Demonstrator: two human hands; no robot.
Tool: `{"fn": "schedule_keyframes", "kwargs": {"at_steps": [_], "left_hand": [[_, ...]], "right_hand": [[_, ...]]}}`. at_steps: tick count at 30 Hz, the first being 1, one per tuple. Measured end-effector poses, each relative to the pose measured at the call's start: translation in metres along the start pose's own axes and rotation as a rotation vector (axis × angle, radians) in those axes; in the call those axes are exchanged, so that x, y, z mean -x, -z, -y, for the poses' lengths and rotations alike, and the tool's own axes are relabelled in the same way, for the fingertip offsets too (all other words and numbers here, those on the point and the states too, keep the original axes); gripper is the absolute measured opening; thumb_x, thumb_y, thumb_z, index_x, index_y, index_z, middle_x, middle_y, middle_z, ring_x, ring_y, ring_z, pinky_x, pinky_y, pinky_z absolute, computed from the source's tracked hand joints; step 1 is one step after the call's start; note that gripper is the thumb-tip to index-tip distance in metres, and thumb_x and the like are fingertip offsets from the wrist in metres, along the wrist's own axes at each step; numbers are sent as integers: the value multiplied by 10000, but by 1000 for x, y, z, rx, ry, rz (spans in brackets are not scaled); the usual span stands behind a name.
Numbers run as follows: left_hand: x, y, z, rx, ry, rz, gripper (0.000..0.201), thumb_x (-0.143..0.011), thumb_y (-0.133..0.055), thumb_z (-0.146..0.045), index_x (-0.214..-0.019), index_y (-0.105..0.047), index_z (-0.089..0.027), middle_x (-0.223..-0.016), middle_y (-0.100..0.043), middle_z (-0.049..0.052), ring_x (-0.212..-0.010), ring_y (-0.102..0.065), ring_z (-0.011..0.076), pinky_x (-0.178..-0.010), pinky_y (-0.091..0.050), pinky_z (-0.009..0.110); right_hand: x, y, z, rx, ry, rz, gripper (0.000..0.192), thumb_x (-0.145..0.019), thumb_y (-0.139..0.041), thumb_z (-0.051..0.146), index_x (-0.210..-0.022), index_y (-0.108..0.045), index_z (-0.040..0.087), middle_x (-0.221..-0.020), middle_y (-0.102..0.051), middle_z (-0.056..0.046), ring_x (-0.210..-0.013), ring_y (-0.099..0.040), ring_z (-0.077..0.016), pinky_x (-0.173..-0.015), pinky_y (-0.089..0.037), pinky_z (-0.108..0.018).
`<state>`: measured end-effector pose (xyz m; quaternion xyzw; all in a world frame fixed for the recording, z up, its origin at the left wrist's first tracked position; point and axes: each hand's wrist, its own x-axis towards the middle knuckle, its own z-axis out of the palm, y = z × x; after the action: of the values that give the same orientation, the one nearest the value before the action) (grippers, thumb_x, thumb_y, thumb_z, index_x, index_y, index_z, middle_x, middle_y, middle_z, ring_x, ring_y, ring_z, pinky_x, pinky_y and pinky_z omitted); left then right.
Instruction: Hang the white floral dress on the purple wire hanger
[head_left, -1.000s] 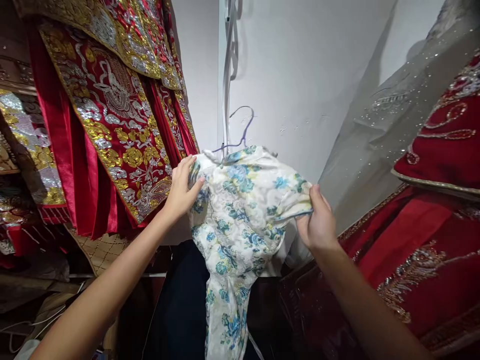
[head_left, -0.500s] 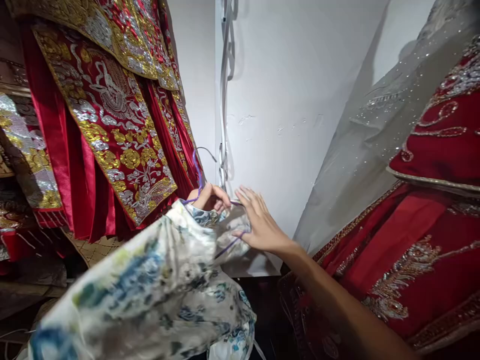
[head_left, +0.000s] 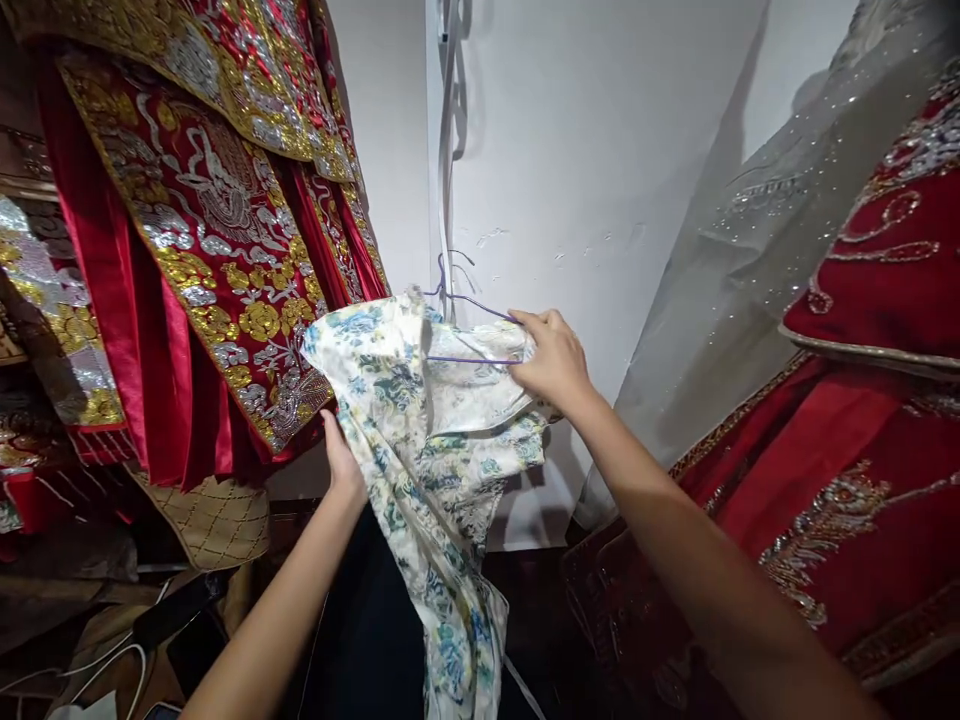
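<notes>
To my left hang red robes (head_left: 217,240) thick with gold and silver embroidery (dragons, flowers); a grey sequinned veil (head_left: 757,240) drapes beside another red gown (head_left: 847,450).

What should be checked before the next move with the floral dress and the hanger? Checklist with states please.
1. Right hand grips the thin purple wire hanger at its end: ok.
2. Left hand supports the white dress with blue-green floral print from beneath: ok, though its fingers are hidden by cloth.
3. Hanger seated inside both shoulders of the dress: not ok, the bar lies exposed over bunched fabric.
4. Hanger hook free of the white cables on the wall: cannot tell, they overlap in view.
5. Dress apart from the red garments with gold and silver embroidery on the left: cannot tell, edges meet in view.
</notes>
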<state>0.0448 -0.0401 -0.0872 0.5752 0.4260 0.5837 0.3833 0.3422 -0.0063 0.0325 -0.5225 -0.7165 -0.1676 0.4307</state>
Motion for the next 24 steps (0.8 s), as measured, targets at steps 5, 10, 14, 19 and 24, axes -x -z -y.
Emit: {"fn": "schedule_keyframes", "kwargs": {"at_steps": [5,10,14,19,24], "left_hand": [[40,-38,48,281,153,-179,709,-835,-652,-579,-1431,-471,-241,-1481,-547,86,-1382,-504,287,-1145,-433,410],[68,-67,69,291,251,-238,639,-825,-712,-437,-1392,-522,-213,-1453,-569,125,-1364,-526,294,-1151,-418,436],[95,-73,68,319,270,-212,671,-804,-751,-476,-1391,-542,-226,-1465,-559,120,-1366,-522,298,-1137,-436,417],[122,-62,68,324,329,-200,735,-752,-806,-430,-1408,-537,-237,-1443,-579,132,-1337,-551,304,-1121,-451,412],[128,-56,59,284,289,-176,728,-747,-802,-371,-1411,-535,-239,-1437,-585,121,-1337,-552,300,-1165,-404,429]], "right_hand": [[48,-20,22,-53,-11,6,775,-670,-557,65,-1431,-541,206,-1287,-514,-164,-1249,-464,-382,-1057,-384,-575],[91,-43,67,-833,-99,41,751,-746,-428,42,-1453,-498,286,-1572,-389,-42,-1440,-389,-239,-1172,-360,-478],[140,-50,95,-1436,-411,143,509,-811,-518,194,-1309,-595,263,-1406,-593,-83,-1189,-633,-267,-968,-540,-467],[214,-73,102,-1125,-880,4,195,-869,-549,418,-826,-598,233,-702,-617,-14,-536,-518,-175,-523,-437,-319],[228,-91,94,-962,-634,394,441,-904,-512,567,-640,-391,235,-572,-383,43,-535,-380,-146,-536,-326,-284]]}}
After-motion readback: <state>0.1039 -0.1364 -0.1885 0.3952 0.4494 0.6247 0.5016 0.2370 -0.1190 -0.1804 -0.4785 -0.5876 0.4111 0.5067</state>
